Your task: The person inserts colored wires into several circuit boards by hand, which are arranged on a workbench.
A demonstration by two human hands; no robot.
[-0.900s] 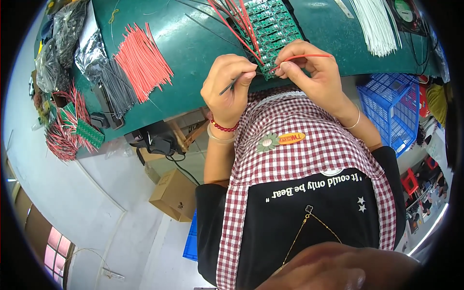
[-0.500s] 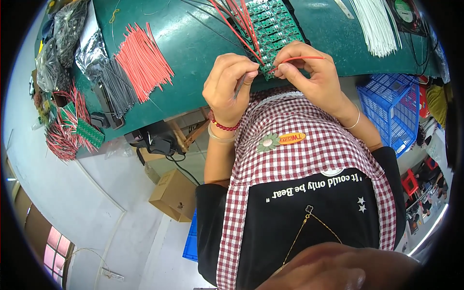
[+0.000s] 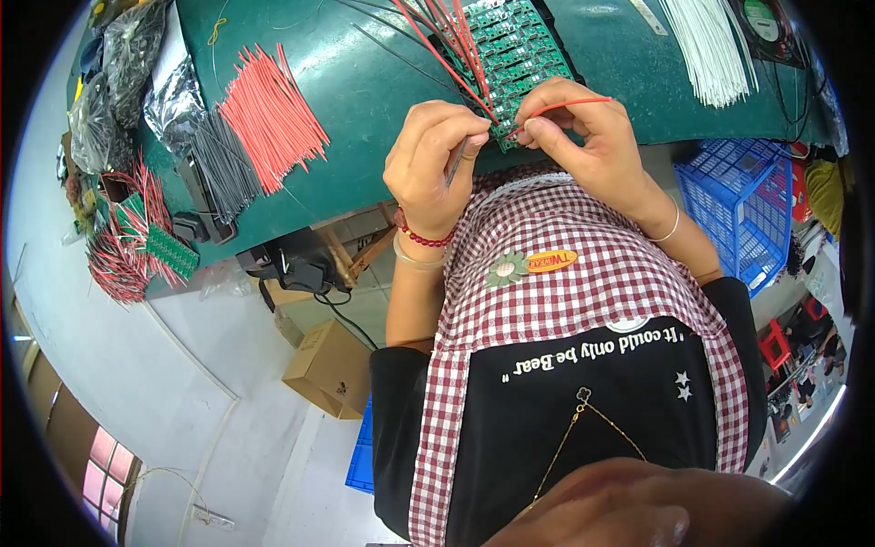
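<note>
A panel of green circuit boards [image 3: 521, 56] lies at the table's near edge, with red wires [image 3: 467, 47] and black wires [image 3: 387, 18] standing up from its left side. My right hand [image 3: 588, 128] is closed over the near end of the panel, pinching a red wire [image 3: 576, 101] between thumb and fingers; its free end points right. My left hand [image 3: 433, 159] is closed just left of the panel. A thin dark wire [image 3: 455, 168] runs along the inside of its fingers, mostly hidden. The fingertips of both hands are close together at the boards.
On the green table [image 3: 365, 100], bundles of cut red wires [image 3: 273, 118] and black wires [image 3: 223, 164] lie to the left. White wires [image 3: 706, 50] lie at the right. Wired boards [image 3: 169, 251] hang at the left edge. A blue crate [image 3: 738, 205] stands below the table's right side.
The free end of the red wire in my right hand has swung slightly up. Both hands stay nearly where they were.
</note>
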